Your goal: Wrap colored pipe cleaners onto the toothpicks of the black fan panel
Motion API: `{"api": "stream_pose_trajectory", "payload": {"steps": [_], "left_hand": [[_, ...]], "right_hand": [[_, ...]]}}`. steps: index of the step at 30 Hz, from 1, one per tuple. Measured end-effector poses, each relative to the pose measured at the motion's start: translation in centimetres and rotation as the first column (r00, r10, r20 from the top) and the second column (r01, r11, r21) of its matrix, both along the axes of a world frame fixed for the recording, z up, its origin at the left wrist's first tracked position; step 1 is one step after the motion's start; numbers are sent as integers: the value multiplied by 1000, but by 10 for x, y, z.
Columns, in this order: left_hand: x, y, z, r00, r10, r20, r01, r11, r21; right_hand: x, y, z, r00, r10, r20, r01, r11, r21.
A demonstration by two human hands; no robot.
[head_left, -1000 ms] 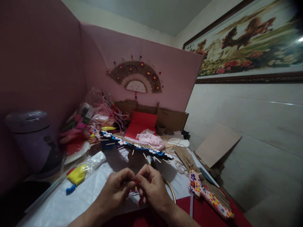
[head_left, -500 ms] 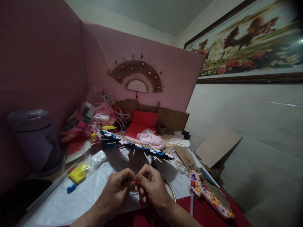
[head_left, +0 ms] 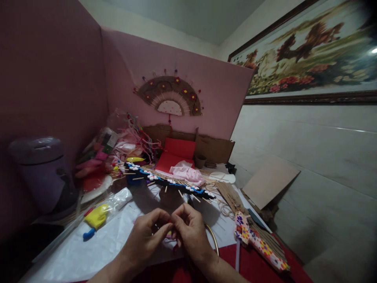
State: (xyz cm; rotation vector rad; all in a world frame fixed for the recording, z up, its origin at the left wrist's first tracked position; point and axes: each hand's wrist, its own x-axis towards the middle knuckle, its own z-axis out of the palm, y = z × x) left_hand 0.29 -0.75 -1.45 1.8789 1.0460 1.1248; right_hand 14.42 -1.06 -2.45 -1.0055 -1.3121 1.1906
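Observation:
My left hand and my right hand meet at the fingertips near the table's front edge. Between them is a small red piece, mostly covered by the fingers; its material is too small to tell. Both hands are closed in a pinch on it. Just beyond them stands a black fan-like strip with white clay-like flowers, blue lines and wooden sticks poking out. Behind and below my right hand curves a gold-coloured ring, partly hidden.
On the left lie a plastic bag with yellow and blue clay-like lumps and a purple canister. A flower-covered piece rests at right. Pink cloth, red card and cardboard stand behind. A decorated fan hangs above.
My left thumb has straightened and moved toward the right fingertips. The red piece shows less and sits slightly higher between the fingers. The surroundings have stayed put.

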Motion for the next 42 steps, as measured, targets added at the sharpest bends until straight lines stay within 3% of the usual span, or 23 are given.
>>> {"api": "stream_pose_trajectory", "payload": {"steps": [3, 10, 20, 25, 32, 38, 42], "left_hand": [[2, 0, 3, 998, 24, 56, -22, 1000, -18], [9, 2, 6, 921, 75, 382, 65, 938, -341], [9, 7, -7, 786, 135, 603, 200, 868, -454], [5, 11, -3, 782, 21, 623, 330, 834, -442], [6, 8, -1, 773, 44, 633, 342, 811, -474], [3, 6, 4, 858, -47, 511, 291, 865, -408], [2, 6, 9, 894, -5, 448, 194, 905, -378]], "right_hand": [[1, -1, 2, 998, -33, 51, 31, 999, 45], [2, -3, 1, 997, -2, 79, -4, 997, 77], [2, 0, -3, 997, -8, 71, 4, 998, 58], [3, 2, -5, 997, -32, 70, 27, 997, 69], [4, -4, 3, 981, -91, 171, 61, 983, 174], [6, -7, 8, 925, -148, 351, 26, 944, 329], [9, -3, 13, 922, -103, 372, -21, 949, 316]]}}
